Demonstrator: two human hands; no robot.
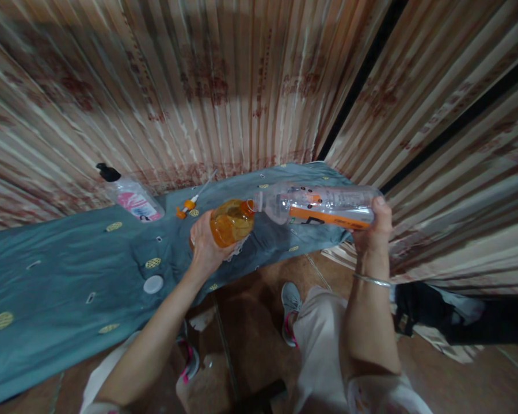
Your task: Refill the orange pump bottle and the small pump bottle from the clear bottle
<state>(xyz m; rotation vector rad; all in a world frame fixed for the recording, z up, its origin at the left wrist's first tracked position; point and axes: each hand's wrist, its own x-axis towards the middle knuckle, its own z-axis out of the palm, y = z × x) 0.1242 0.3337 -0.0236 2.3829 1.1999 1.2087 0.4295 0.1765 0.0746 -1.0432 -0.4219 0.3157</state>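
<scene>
My left hand (207, 244) is wrapped round an orange see-through bottle (232, 223), tilted with its neck to the right. In my right hand (373, 224) is a clear plastic bottle (323, 206) with an orange-striped label, held almost level by its base end. The clear bottle's mouth meets the orange bottle's neck; whether liquid flows between them I cannot tell. An orange pump top (187, 207) with a thin tube lies on the cloth behind my left hand. Nearer to me, a white round cap (153, 284) rests on the cloth.
A clear pump bottle (137, 199) with a black top and pink label stands at the back left. Blue-green patterned cloth (69, 270) covers the long surface. Pleated curtains (224, 86) hang behind and to the right. Below is a tiled floor (250, 345).
</scene>
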